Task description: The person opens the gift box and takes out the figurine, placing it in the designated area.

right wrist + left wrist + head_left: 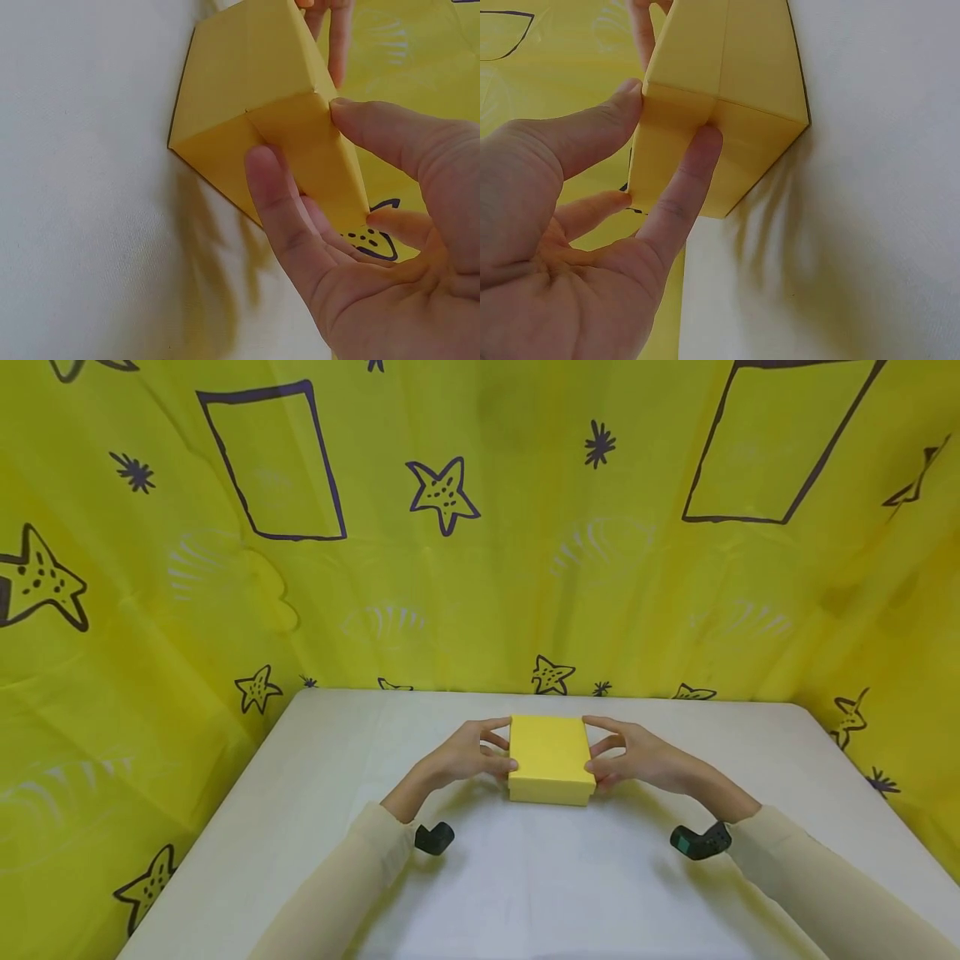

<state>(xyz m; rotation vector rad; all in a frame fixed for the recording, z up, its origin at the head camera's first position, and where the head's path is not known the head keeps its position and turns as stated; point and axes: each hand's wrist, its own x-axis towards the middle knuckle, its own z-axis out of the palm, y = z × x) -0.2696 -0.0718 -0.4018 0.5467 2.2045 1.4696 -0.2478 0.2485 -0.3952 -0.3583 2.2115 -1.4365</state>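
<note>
A yellow lidded box (550, 747) rests on the white table, its lid seated and a seam running round its sides. My left hand (471, 752) holds it from the left. In the left wrist view, the thumb (604, 129) touches a lid corner and a longer finger (684, 187) reaches the seam. On the opposite side my right hand (637, 755) grips the box in a mirrored way. Its thumb (382, 129) lies at the near lid corner, and another finger (276, 191) meets the side at the seam in the right wrist view. The box's inside is hidden.
The white table (360, 735) extends around the box. A yellow curtain (510, 593) with dark star drawings stands along the back and both sides. Dark wrist devices (435, 838) are worn below both hands.
</note>
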